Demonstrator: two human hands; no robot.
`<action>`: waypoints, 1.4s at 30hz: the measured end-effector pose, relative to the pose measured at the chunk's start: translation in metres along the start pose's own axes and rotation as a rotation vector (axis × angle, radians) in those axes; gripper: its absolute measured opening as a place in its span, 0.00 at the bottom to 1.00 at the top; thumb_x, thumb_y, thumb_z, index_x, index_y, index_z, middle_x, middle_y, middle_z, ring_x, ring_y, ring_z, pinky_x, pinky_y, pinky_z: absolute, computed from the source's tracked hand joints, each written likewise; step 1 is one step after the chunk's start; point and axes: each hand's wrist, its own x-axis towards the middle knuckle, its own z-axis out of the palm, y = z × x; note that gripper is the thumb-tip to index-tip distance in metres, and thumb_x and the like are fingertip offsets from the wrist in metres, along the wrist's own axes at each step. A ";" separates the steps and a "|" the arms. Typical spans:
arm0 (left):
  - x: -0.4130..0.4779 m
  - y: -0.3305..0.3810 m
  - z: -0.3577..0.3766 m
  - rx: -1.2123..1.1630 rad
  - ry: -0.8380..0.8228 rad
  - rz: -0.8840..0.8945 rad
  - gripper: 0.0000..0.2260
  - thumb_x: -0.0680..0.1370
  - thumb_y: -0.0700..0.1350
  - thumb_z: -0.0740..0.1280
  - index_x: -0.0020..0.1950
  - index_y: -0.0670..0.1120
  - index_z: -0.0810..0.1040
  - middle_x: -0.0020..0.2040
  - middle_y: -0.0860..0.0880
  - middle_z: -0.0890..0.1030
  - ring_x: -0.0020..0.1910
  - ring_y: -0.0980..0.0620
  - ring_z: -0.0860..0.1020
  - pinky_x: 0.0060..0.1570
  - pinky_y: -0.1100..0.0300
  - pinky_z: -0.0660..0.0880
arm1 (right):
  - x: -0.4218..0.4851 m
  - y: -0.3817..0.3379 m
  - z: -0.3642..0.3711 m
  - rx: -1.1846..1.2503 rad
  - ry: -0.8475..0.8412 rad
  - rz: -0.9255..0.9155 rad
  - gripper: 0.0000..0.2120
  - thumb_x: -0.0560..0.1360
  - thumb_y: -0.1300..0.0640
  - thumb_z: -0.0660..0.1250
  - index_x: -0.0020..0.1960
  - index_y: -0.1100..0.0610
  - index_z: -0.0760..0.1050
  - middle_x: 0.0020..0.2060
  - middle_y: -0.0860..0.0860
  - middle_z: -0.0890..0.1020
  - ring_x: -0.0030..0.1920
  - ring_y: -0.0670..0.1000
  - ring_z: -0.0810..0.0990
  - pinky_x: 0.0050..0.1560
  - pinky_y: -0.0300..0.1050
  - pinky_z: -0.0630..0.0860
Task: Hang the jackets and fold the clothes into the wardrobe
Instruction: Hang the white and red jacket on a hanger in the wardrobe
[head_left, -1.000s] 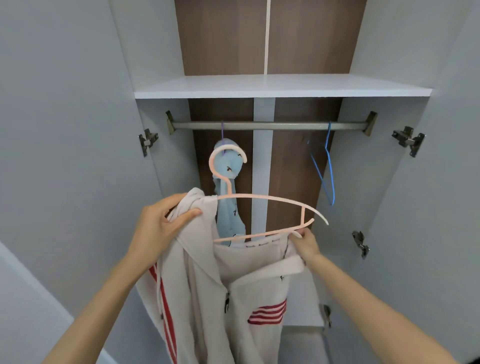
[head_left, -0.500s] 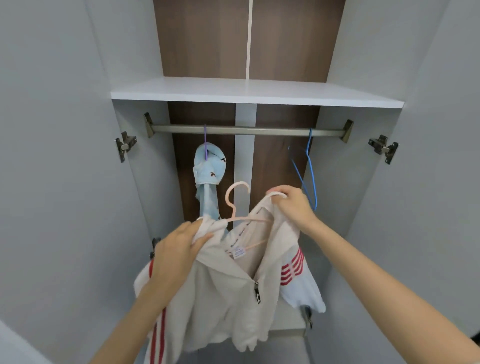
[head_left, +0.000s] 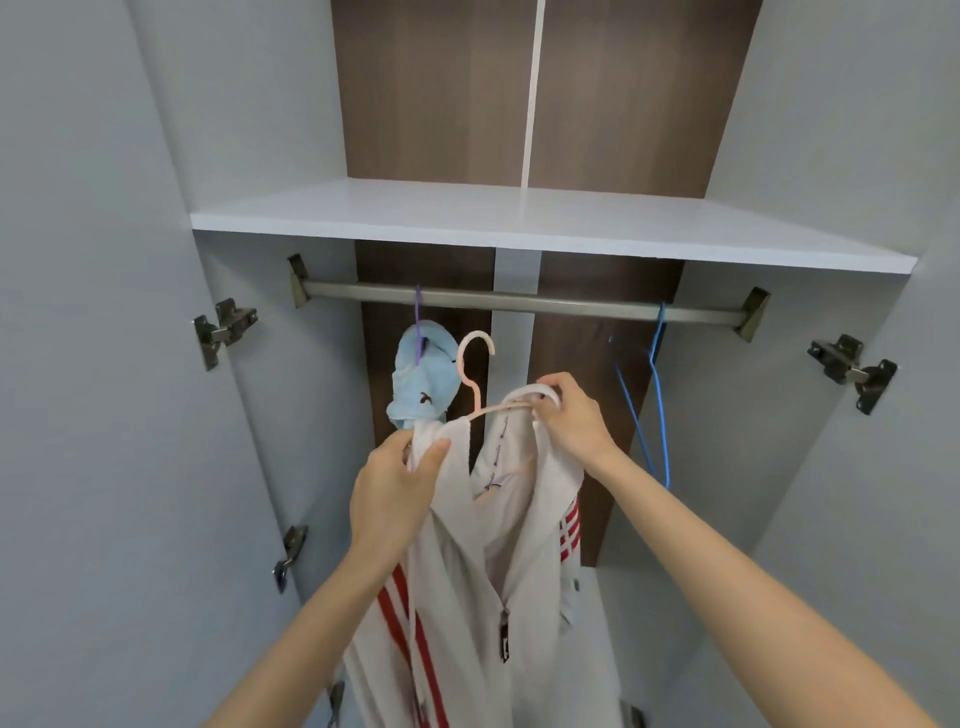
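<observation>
Currently we are holding the white jacket (head_left: 467, 597) below the rail (head_left: 519, 301), draped on the pink hanger (head_left: 475, 374). Our left hand (head_left: 395, 493) is pinching the shoulder cloth; our right hand (head_left: 571, 421) is gripping collar and hanger arm together, fingers (head_left: 551, 396) curled round both. We are judging the jacket soft, light and floppy, apt to slide off smooth plastic, so the stiff hanger neck is looking the surer hold.

Soft cloth jacket (head_left: 457, 571), smooth plastic hanger (head_left: 474, 374), brushed metal rail (head_left: 519, 300) (matt), wood-grain back panel (head_left: 431, 88).
</observation>
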 end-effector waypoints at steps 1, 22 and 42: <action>0.011 0.002 0.003 0.019 0.003 -0.005 0.14 0.77 0.52 0.66 0.41 0.41 0.75 0.35 0.44 0.75 0.34 0.49 0.71 0.33 0.58 0.66 | 0.013 0.007 -0.003 -0.008 0.021 0.005 0.10 0.81 0.59 0.60 0.62 0.57 0.71 0.52 0.50 0.77 0.49 0.48 0.76 0.43 0.35 0.69; 0.152 0.004 0.113 0.134 0.164 -0.059 0.15 0.78 0.53 0.67 0.46 0.41 0.74 0.34 0.48 0.73 0.38 0.44 0.71 0.39 0.53 0.67 | 0.161 0.041 0.039 0.564 -0.103 0.137 0.08 0.77 0.61 0.66 0.55 0.61 0.80 0.46 0.53 0.81 0.50 0.51 0.80 0.54 0.48 0.77; 0.193 -0.013 0.178 0.257 0.189 -0.024 0.15 0.79 0.53 0.64 0.42 0.45 0.64 0.30 0.54 0.68 0.31 0.54 0.68 0.28 0.60 0.57 | 0.219 0.085 0.038 0.630 -0.227 0.271 0.18 0.78 0.64 0.65 0.67 0.55 0.74 0.61 0.57 0.79 0.61 0.55 0.78 0.65 0.54 0.74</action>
